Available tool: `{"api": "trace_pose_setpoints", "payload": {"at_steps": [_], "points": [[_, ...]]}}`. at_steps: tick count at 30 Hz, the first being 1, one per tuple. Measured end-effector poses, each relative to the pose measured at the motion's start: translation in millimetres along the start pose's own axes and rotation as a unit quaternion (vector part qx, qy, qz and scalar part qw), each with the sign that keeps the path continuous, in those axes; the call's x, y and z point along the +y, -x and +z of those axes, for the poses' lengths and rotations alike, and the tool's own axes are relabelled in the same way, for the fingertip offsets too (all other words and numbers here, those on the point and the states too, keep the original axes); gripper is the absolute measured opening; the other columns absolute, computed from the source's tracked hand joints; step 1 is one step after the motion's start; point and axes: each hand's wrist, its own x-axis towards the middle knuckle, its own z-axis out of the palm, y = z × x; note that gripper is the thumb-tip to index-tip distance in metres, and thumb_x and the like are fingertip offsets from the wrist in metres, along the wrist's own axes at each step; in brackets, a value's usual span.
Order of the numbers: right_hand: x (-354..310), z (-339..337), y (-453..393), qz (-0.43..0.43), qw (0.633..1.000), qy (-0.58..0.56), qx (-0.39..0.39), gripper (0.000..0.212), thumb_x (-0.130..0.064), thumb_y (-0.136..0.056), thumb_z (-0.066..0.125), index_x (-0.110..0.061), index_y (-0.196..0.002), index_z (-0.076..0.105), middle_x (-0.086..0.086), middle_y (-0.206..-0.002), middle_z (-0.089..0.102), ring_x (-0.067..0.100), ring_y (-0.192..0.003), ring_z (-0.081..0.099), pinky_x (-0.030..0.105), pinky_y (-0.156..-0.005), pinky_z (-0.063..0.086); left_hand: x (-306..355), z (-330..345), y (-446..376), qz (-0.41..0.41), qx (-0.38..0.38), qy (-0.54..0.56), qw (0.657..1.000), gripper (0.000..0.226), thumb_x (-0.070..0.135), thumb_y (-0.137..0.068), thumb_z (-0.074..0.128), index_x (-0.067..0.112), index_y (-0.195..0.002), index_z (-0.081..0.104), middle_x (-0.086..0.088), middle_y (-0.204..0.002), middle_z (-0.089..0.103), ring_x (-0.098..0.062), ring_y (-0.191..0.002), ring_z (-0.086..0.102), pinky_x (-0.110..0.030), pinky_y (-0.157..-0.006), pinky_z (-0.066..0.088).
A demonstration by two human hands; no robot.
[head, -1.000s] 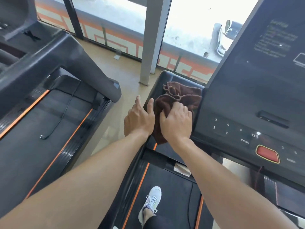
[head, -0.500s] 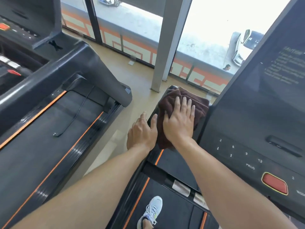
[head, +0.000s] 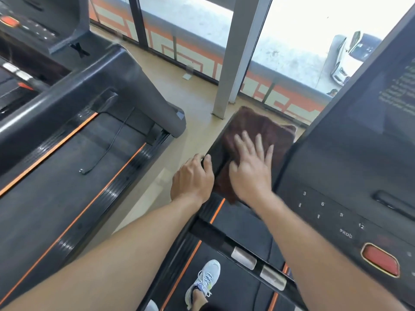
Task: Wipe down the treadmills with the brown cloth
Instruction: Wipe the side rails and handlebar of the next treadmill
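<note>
the brown cloth (head: 258, 129) lies spread over the black left handrail (head: 215, 158) of the near treadmill (head: 235, 225), just left of its console (head: 359, 176), toward the far end of the rail. the right hand (head: 249, 169) lies flat on it, fingers (head: 247, 142) straight and spread, palm pressing the cloth down; the hand is blurred, so i judge it is mid-stroke. the left hand (head: 193, 178) rests just beside it on the rail's outer edge, thumb on top and fingers curled over the side, gripping the rail.

what could go wrong, as i judge it: the cloth is only pressed, not gripped, so a quick stroke could let it bunch up or slide off the rounded far end of the rail onto the floor (head: 197, 108). a sweep that runs wide to the right could carry the hand onto the console's number keys (head: 330, 212) or the red stop button (head: 380, 259) and press one. the person stands on the belt with a white shoe (head: 205, 281) showing, so a belt set going would be a real hazard. leaning on the rail while wiping could also shift their weight if the left hand slips.

counts: one brown cloth; two hands; two treadmills, the near one and a second treadmill (head: 67, 164) to the left across a strip of floor; one shoe in view; two red buttons, one on each console, the far-left one (head: 7, 20) partly cut off; one black safety cord (head: 105, 149) lying on the left belt; one white car (head: 350, 57) outside the window.
</note>
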Motion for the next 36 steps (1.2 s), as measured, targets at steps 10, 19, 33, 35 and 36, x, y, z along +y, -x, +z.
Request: {"api": "trace_pose_setpoints", "payload": {"at_steps": [10, 19, 33, 35, 36], "points": [[-21.0, 17.9, 35.5, -0.03, 0.996, 0.066, -0.046, 0.088, -0.046, -0.085, 0.017, -0.011, -0.165, 0.012, 0.013, -0.172, 0.011, 0.041, -0.157, 0.007, 0.052, -0.128, 0.002, 0.4, 1.4, -0.7, -0.015, 0.025, 0.018, 0.999, 0.037, 0.039, -0.105, 0.028, 0.022, -0.104, 0.06, -0.003, -0.107, 0.07, -0.023, -0.086, 0.052, -0.037, -0.077, 0.039], [-7.8, -20.2, 34.0, -0.063, 0.974, -0.138, -0.169, 0.067, -0.021, -0.102, 0.035, -0.026, -0.166, 0.015, -0.006, -0.174, 0.003, 0.014, -0.159, -0.011, 0.032, -0.126, -0.009, 3.2, -9.1, 0.6, -0.069, 0.031, 0.148, 0.986, 0.044, 0.038, -0.096, 0.029, 0.021, -0.112, 0.067, -0.009, -0.12, 0.07, -0.032, -0.114, 0.061, -0.042, -0.096, 0.046], [-30.7, 55.5, 190.9, -0.121, 0.975, 0.128, -0.139, 0.117, -0.072, -0.082, 0.062, -0.02, -0.165, -0.003, 0.004, -0.172, 0.007, 0.034, -0.156, 0.011, 0.058, -0.122, 0.018, -120.2, -30.4, 119.6, -0.072, -0.06, 0.051, 0.994, 0.053, 0.061, -0.104, 0.028, 0.024, -0.122, 0.062, -0.004, -0.12, 0.065, -0.031, -0.113, 0.056, -0.038, -0.09, 0.04], [-27.9, 59.7, 185.6, -0.112, 0.978, 0.143, -0.101, 0.124, -0.068, -0.074, 0.077, -0.02, -0.164, 0.006, 0.004, -0.165, 0.025, 0.033, -0.146, 0.031, 0.053, -0.11, 0.035, -127.1, -29.0, 138.9, -0.065, -0.051, 0.011, 0.997, 0.058, 0.066, -0.102, 0.025, 0.03, -0.14, 0.052, -0.006, -0.134, 0.063, -0.033, -0.123, 0.055, -0.045, -0.102, 0.042], [-26.8, 61.0, 182.8, -0.103, 0.98, 0.148, -0.083, 0.122, -0.062, -0.074, 0.082, -0.02, -0.163, 0.011, 0.004, -0.159, 0.033, 0.032, -0.14, 0.038, 0.05, -0.104, 0.039, -129.5, -28.2, 144.9, -0.06, -0.046, 0.0, 0.997, 0.061, 0.068, -0.102, 0.023, 0.032, -0.145, 0.046, -0.006, -0.138, 0.061, -0.034, -0.126, 0.054, -0.048, -0.106, 0.041]]}}
